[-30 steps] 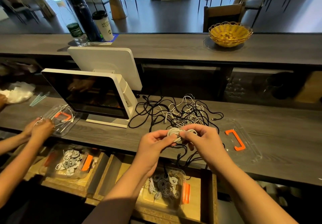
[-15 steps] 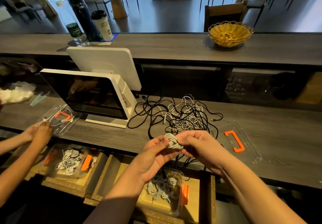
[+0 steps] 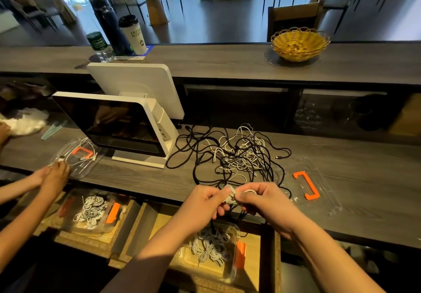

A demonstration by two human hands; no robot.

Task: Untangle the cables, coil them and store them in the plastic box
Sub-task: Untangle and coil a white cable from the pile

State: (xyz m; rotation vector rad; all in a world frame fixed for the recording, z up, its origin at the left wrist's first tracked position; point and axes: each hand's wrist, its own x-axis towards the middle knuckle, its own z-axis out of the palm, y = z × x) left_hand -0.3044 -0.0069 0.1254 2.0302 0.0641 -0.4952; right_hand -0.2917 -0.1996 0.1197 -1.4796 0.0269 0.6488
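Note:
A tangle of black and white cables (image 3: 239, 156) lies on the dark wooden counter. My left hand (image 3: 202, 203) and my right hand (image 3: 262, 199) meet over the counter's front edge, both pinching a small coiled white cable (image 3: 231, 194) between them. Directly below, in an open drawer, stands the clear plastic box (image 3: 232, 267) with an orange latch, holding several coiled cables. Its clear lid (image 3: 319, 203) with an orange handle rests on the counter to the right of my hands.
A white point-of-sale screen (image 3: 118, 124) stands left of the tangle. Another person's hands (image 3: 53, 176) handle a white cable over a second lid, with a second box of coils (image 3: 91, 210) below. A yellow basket (image 3: 299, 43), bottles and a cup sit on the upper ledge.
My hands have dropped lower and nearer the counter's front edge with the white coil, which looks tighter and more hidden between my fingers. The other person's hands shifted slightly.

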